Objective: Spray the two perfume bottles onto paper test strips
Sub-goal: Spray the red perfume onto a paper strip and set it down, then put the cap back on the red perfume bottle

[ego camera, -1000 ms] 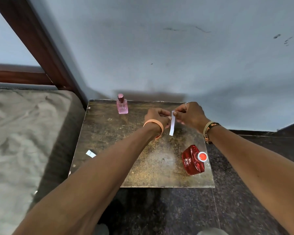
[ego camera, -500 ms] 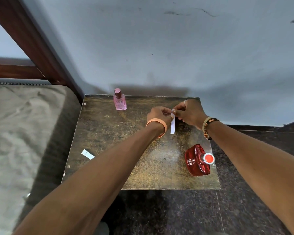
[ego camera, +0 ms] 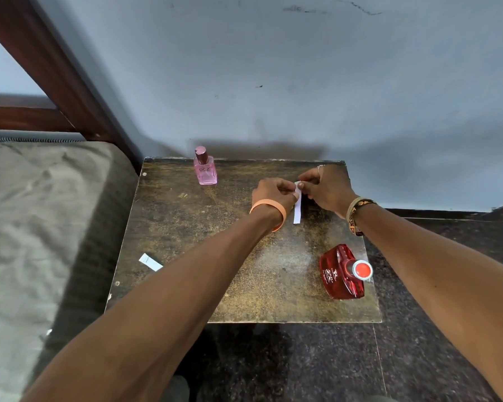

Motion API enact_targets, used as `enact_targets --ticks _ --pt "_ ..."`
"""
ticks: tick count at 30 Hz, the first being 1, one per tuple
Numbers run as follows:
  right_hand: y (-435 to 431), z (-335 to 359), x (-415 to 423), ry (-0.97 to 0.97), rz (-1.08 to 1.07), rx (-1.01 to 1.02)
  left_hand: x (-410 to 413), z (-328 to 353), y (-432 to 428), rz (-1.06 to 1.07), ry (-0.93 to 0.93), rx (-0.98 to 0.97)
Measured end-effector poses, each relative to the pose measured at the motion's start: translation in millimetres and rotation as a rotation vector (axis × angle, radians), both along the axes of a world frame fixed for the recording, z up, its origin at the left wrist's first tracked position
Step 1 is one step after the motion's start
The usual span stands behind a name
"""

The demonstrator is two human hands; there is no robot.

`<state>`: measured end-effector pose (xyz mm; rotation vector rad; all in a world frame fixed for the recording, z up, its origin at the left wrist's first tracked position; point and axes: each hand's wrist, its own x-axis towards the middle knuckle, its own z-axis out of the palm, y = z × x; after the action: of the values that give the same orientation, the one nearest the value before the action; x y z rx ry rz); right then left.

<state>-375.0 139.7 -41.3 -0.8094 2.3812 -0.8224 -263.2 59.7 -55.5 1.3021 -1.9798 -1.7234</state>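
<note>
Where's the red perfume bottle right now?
The red perfume bottle stands at the near right corner of the small table, below the person's right forearm, nearer the camera than the paper strip both hands hold.

Worn brown table (ego camera: 186, 242) at centre. Mattress (ego camera: 41, 227) at 9 o'clock. Wooden bed frame (ego camera: 50, 71) at 10 o'clock. Grey wall (ego camera: 302, 82) at 12. Dark floor (ego camera: 317, 367) at 6.
</note>
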Motion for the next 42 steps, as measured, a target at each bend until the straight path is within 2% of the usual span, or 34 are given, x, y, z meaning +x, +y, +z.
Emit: enact_targets --ticks 6,17,34,38,42 --pt "3 0 2 0.029 0.017 -0.007 1 0 0 -0.017 0.0 0.001" --pt "7 -1 2 -0.028 -0.024 -0.046 3 -1 -1 -0.003 0.039 0.083" --pt "17 11 9 -0.058 -0.045 -0.083 15 5 5 0.048 0.083 0.108" --pt "36 33 19 0.023 -0.091 -0.172 42 31 25 0.032 0.144 -0.003" --pt "67 70 34 0.058 -0.052 -0.226 80 60 61 -0.202 0.146 -0.183"
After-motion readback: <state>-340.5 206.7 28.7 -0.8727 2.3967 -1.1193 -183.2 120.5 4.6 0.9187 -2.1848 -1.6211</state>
